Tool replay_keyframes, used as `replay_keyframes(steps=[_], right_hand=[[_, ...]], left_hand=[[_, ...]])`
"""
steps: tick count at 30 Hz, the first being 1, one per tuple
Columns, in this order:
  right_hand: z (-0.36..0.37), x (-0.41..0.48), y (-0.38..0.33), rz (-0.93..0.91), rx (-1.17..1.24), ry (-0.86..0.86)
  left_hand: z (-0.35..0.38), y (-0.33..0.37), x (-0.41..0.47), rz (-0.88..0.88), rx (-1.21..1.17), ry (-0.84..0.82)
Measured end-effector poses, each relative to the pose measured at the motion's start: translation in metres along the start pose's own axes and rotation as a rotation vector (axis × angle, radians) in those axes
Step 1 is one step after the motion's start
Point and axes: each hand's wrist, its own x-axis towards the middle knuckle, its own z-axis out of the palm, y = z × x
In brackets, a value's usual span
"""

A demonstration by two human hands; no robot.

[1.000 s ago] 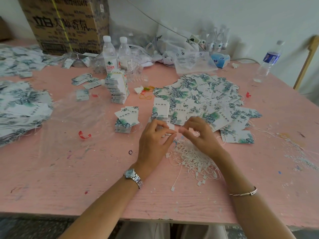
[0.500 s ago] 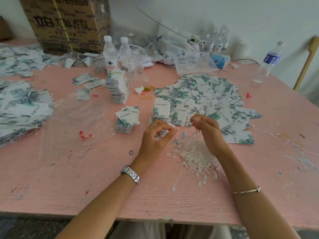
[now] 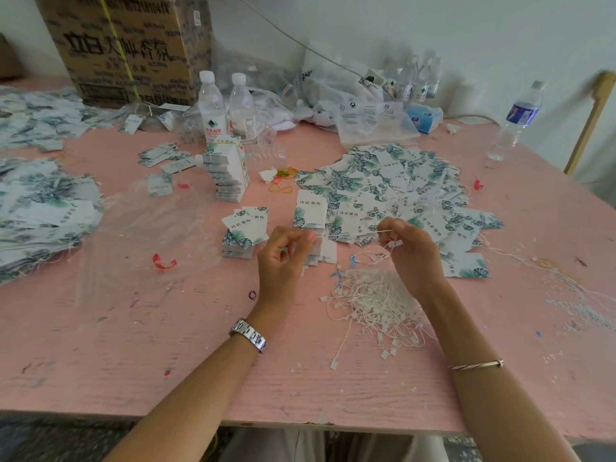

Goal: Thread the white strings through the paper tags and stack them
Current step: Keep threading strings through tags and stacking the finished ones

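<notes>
My left hand [image 3: 286, 258] pinches one end of a white string [image 3: 353, 232] that runs taut to my right hand [image 3: 411, 251], which pinches the other end, its small plastic lock hanging below the fingers. Under my left fingers lie a few paper tags [image 3: 325, 251]. A loose heap of white strings [image 3: 376, 301] lies on the pink table [image 3: 166, 361] below my right hand. Behind my hands spreads a pile of leaf-printed paper tags [image 3: 393, 191]. A single tag [image 3: 310, 208] and a small stack of tags [image 3: 243, 231] lie just left of it.
A tall stack of tags [image 3: 226, 171] stands behind, with two water bottles [image 3: 226, 108] and a cardboard box [image 3: 130, 45]. Threaded tags [image 3: 40, 208] pile at the left. Clear plastic sheeting [image 3: 143, 235], a red scrap [image 3: 163, 261] and another bottle [image 3: 516, 121] at the right also sit on the table.
My hands have drawn apart, and the string now stretches taut between them. My right hand rose from the string heap toward the tag pile.
</notes>
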Motion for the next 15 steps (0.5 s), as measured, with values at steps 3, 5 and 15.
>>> replay_keyframes(steps=[3,5,15], right_hand=[[-0.001,-0.002,-0.003,-0.006,-0.076,-0.080],[-0.002,-0.004,-0.001,-0.030,-0.440,-0.191],[0.006,-0.007,-0.005,0.029,-0.341,-0.079]], left_hand=[[0.000,-0.001,0.000,0.000,-0.001,0.005],[0.001,-0.001,-0.001,0.006,0.001,-0.014],[0.003,-0.002,-0.003,0.019,0.014,-0.023]])
